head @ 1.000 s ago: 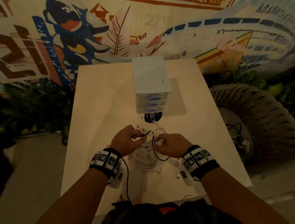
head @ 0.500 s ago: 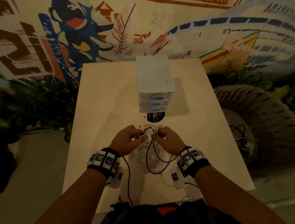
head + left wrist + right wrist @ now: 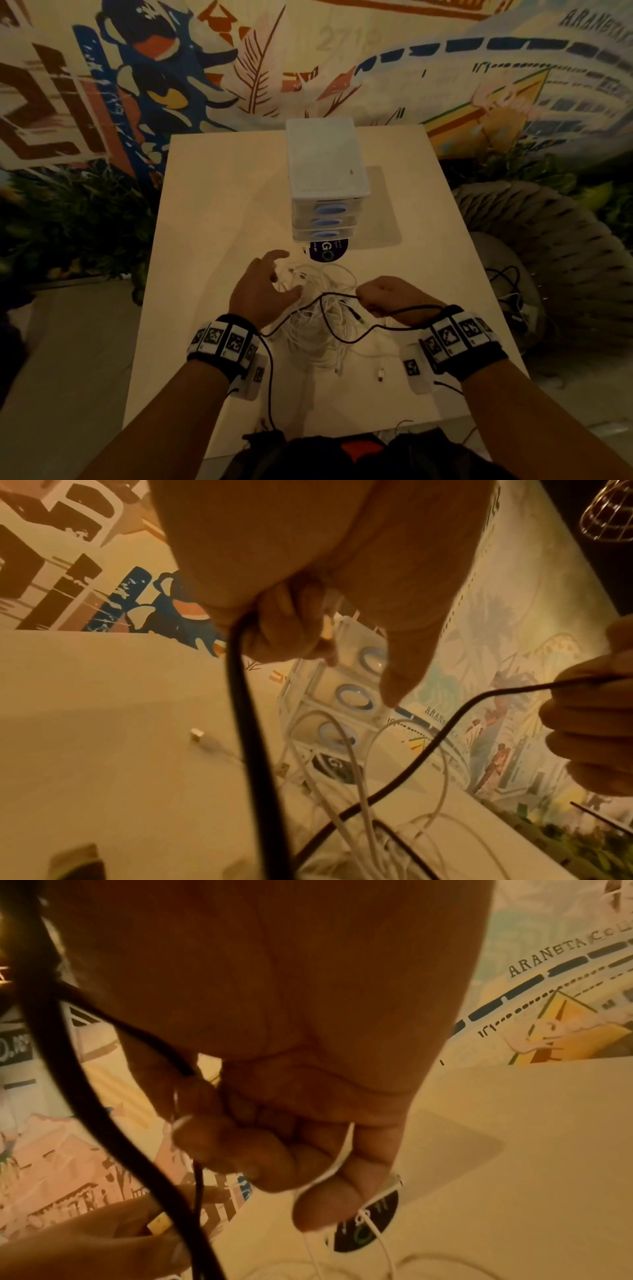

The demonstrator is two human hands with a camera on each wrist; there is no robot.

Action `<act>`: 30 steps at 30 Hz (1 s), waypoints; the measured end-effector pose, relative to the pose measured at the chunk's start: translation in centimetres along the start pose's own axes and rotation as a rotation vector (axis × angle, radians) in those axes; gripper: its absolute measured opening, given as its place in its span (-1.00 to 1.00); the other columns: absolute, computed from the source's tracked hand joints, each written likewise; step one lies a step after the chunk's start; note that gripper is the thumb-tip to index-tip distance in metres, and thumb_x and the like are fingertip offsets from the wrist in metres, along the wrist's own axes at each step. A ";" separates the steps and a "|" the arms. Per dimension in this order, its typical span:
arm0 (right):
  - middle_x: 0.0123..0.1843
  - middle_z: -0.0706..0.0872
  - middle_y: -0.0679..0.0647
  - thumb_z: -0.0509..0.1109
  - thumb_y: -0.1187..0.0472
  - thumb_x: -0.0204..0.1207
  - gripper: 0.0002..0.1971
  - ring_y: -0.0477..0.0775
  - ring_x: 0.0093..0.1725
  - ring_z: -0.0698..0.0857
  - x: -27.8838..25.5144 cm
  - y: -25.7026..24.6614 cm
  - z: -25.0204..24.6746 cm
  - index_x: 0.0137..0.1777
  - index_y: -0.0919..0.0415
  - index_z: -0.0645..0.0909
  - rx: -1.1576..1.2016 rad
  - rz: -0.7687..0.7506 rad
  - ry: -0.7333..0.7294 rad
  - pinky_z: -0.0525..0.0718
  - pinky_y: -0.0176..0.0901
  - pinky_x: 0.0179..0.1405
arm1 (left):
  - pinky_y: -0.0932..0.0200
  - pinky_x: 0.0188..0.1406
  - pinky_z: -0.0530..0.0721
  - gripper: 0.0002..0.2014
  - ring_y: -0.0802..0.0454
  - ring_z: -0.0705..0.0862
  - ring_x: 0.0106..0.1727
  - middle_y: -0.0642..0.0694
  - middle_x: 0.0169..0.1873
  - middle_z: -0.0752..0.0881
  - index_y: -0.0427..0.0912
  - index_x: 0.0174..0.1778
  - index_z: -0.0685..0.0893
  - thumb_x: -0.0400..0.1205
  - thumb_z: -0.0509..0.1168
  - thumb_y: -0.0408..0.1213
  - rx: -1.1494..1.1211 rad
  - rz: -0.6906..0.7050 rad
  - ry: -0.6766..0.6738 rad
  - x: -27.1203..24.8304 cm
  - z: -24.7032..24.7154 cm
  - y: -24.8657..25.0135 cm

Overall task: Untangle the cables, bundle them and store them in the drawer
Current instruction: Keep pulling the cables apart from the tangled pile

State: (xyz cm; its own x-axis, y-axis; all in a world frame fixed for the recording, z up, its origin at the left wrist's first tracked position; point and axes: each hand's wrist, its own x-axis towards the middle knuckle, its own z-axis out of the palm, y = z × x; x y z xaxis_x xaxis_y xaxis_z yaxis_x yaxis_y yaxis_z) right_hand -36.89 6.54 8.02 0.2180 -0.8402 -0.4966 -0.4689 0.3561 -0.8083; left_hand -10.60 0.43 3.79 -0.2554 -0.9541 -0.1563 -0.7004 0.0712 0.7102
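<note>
A tangle of white cables (image 3: 315,329) lies on the pale table (image 3: 212,212) between my hands. My right hand (image 3: 390,298) is a fist gripping a thin black cable (image 3: 337,294), which stretches left over the tangle. In the right wrist view a white strand (image 3: 339,1158) also crosses its curled fingers (image 3: 260,1156). My left hand (image 3: 263,291) hovers over the tangle's left side with index finger and thumb stretched out. In the left wrist view its other fingers (image 3: 291,623) curl round the thick-looking end of the black cable (image 3: 246,723). The white drawer unit (image 3: 327,161) stands behind, all drawers shut.
A dark round sticker (image 3: 328,251) and a grey mat (image 3: 383,212) lie at the drawer unit's foot. Loose white plugs (image 3: 380,373) rest near the table's front. A wicker chair (image 3: 548,240) with black cables (image 3: 510,287) is on the right, plants (image 3: 68,222) on the left.
My hands have moved apart. The right hand has drawn the black cable to the right and toward me, and the left hand's index finger and thumb have spread out.
</note>
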 end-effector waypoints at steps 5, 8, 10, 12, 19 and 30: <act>-0.43 0.55 -0.03 0.28 0.01 0.49 -0.70 0.01 -0.36 0.53 -0.9 -2.1 -0.5 -0.44 0.09 0.53 0.047 -0.234 0.094 0.51 -0.08 -0.22 | 0.17 -0.18 0.54 -0.74 0.17 0.57 -0.30 0.12 -0.35 0.59 0.12 0.23 0.71 0.63 0.42 0.02 0.136 0.239 -0.355 -0.5 0.3 2.9; -0.33 0.67 -0.03 0.32 0.27 0.60 -0.77 -0.06 -0.28 0.64 -2.0 -3.5 -1.2 -0.30 0.22 0.63 -0.073 -0.342 0.139 0.58 -0.18 -0.14 | 0.06 -0.12 0.59 -0.76 -0.01 0.59 -0.22 0.04 -0.29 0.61 -0.05 0.06 0.75 0.75 0.27 0.01 0.212 0.188 -0.315 -0.4 1.0 2.7; -0.25 0.77 0.02 0.36 0.28 0.68 -0.78 -0.03 -0.22 0.73 -2.5 -3.1 -1.9 -0.23 0.17 0.68 -0.074 -0.314 0.133 0.67 -0.17 -0.06 | -0.03 -0.11 0.67 -0.74 -0.02 0.66 -0.23 0.02 -0.29 0.69 -0.02 -0.05 0.72 0.78 0.20 0.00 0.097 0.112 -0.261 -0.2 0.7 2.6; -0.18 0.83 0.12 0.37 0.21 0.71 -0.82 0.08 -0.16 0.81 -3.0 -2.2 -2.2 -0.13 0.23 0.66 0.001 -0.218 0.055 0.75 -0.09 0.02 | -0.05 -0.16 0.72 -0.76 0.02 0.70 -0.28 0.01 -0.33 0.72 0.05 -0.12 0.70 0.79 0.19 -0.05 -0.051 0.068 -0.178 -0.2 0.0 2.6; -0.17 0.76 -0.16 0.41 0.00 0.60 -0.89 -0.16 -0.16 0.72 -2.5 4.5 -0.8 -0.07 -0.26 0.54 -0.373 -0.088 0.129 0.69 -0.02 -0.02 | 0.01 -0.29 0.61 -0.76 0.00 0.65 -0.38 -0.09 -0.37 0.74 0.14 -0.16 0.76 0.78 0.26 -0.13 -0.215 0.136 -0.006 -0.2 -1.5 2.9; -0.16 0.68 -0.14 0.42 0.08 0.62 -0.67 -0.15 -0.26 0.65 -2.2 -0.3 -2.0 0.29 -0.30 0.53 -0.295 -0.180 0.350 0.65 -0.13 -0.16 | 0.29 -0.26 0.54 -0.65 0.14 0.63 -0.26 0.01 -0.33 0.63 0.13 0.15 0.84 0.68 0.20 0.12 -0.174 0.253 -0.014 -1.0 -2.0 2.6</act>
State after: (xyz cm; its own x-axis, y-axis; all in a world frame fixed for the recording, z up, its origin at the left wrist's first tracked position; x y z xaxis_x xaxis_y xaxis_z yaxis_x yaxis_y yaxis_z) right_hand -38.99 7.50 9.97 0.0408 -0.9829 -0.1798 -0.6836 0.1037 -0.7224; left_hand -10.87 0.96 7.15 -0.4169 -0.9084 0.0316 -0.4895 0.2537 0.8343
